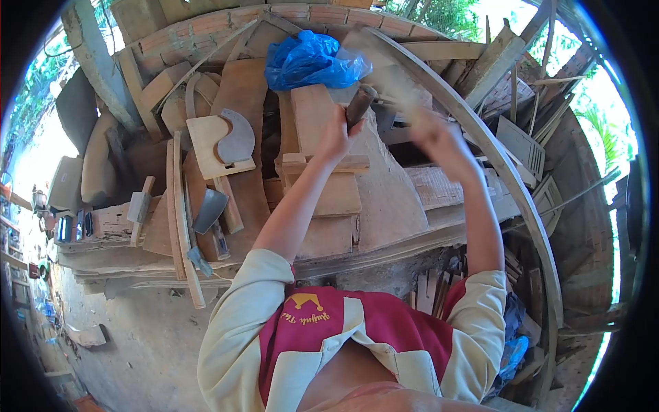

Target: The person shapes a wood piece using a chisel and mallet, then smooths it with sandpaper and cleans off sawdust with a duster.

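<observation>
My left hand (335, 137) is closed round a dark wooden handle (359, 106), held upright above the bench. To its right, my right hand (439, 141) is smeared by motion. A pale blurred shape (391, 72) extends up and left from it; what it is cannot be made out. Below my left hand, a short wooden strip (343, 163) lies across a flat board (329, 196). A broad pale slab (391, 199) lies under and beside them.
A blue plastic bag (309, 60) lies at the back. On the left are a curved saw-like tool (237, 141), a metal blade (210, 211) and long wooden strips (180, 206). A long curved wooden piece (511, 175) arches down the right side.
</observation>
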Demonstrator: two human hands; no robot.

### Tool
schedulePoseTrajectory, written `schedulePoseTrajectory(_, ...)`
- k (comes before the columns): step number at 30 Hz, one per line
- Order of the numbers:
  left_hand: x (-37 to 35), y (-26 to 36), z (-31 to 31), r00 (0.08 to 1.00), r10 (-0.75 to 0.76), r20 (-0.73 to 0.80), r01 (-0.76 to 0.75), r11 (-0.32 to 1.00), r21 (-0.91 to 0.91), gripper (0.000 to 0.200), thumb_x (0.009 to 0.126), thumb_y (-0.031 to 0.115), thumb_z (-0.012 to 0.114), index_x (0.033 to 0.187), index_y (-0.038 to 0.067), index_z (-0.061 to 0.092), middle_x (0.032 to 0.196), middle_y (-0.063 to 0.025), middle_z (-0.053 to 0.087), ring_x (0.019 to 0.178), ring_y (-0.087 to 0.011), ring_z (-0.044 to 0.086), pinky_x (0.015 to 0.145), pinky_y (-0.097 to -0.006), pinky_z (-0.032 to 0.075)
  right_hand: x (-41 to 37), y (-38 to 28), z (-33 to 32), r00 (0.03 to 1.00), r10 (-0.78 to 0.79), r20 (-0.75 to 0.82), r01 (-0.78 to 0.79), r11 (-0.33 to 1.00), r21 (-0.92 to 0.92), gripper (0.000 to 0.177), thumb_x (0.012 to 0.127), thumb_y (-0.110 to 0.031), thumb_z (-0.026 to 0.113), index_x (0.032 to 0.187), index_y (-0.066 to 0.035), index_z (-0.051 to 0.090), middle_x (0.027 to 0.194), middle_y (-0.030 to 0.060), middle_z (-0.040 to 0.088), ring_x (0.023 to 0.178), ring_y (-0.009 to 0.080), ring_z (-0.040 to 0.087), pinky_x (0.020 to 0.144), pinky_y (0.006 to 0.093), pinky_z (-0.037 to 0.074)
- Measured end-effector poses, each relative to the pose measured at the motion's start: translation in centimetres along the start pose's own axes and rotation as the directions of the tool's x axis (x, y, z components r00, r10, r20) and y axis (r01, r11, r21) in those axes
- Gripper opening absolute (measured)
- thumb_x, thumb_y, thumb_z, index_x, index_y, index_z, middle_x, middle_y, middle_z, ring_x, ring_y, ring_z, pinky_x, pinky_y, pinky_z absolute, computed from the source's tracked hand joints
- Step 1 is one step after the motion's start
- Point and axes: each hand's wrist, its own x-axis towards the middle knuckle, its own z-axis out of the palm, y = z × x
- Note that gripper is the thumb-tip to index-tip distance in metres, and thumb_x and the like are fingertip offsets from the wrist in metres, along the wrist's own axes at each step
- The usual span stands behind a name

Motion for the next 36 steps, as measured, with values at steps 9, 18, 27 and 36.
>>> schedulePoseTrajectory(9, -0.3, 0.9, 0.5, 0.999, 0.024, 0.04, -0.024, 1.0, -0.006, 0.033, 0.079, 0.021, 0.062, 0.094, 0.002, 0.039, 0.079, -0.0214, 0.057, 0.074, -0.0381, 0.057, 0.061, -0.04, 0.043, -1.6, -2.5, -2.7, 0.617, 0.782, 0.095, -0.719, 0.51, 0.473, 0.046, 0.085, -0.013, 0.053, 0.128, -0.008, 0.038, 0.099, 0.009, 0.057, 0.089, 0.0211, 0.053, 0.082, 0.0344, 0.042)
schedulePoseTrajectory(18, -0.3, 1.3, 0.7, 0.999, 0.048, 0.016, -0.047, 0.998, -0.033, 0.032, 0.078, 0.019, 0.062, 0.094, 0.002, 0.041, 0.079, -0.0205, 0.057, 0.074, -0.0366, 0.057, 0.062, -0.0391, 0.044, -0.3, -4.5, -4.4, 0.516, 0.856, 0.034, -0.795, 0.464, 0.391, 0.052, 0.084, -0.02, 0.054, 0.13, -0.01, 0.033, 0.105, 0.015, 0.057, 0.093, 0.0255, 0.055, 0.08, 0.0329, 0.042)
schedulePoseTrajectory(27, -0.1, 1.1, 0.9, 0.999, 0.043, 0.012, -0.042, 0.997, -0.07, 0.031, 0.077, 0.019, 0.063, 0.092, 0.002, 0.041, 0.079, -0.0217, 0.057, 0.074, -0.0379, 0.057, 0.062, -0.0398, 0.043, -0.6, -2.5, -4.2, 0.585, 0.81, -0.027, -0.644, 0.485, 0.592, 0.05, 0.085, -0.018, 0.054, 0.128, -0.002, 0.032, 0.1, 0.0144, 0.057, 0.096, 0.0248, 0.053, 0.086, 0.0306, 0.039)
schedulePoseTrajectory(36, 0.0, 1.1, 0.9, 0.999, 0.017, 0.034, -0.016, 1.0, -0.021, 0.032, 0.077, 0.019, 0.063, 0.093, 0.002, 0.041, 0.08, -0.0225, 0.057, 0.077, -0.0394, 0.056, 0.063, -0.0404, 0.043, -0.5, -3.6, -4.1, 0.518, 0.849, 0.104, -0.674, 0.33, 0.661, 0.046, 0.082, -0.017, 0.058, 0.123, -0.006, 0.04, 0.094, 0.0069, 0.058, 0.071, 0.0165, 0.055, 0.067, 0.0268, 0.045)
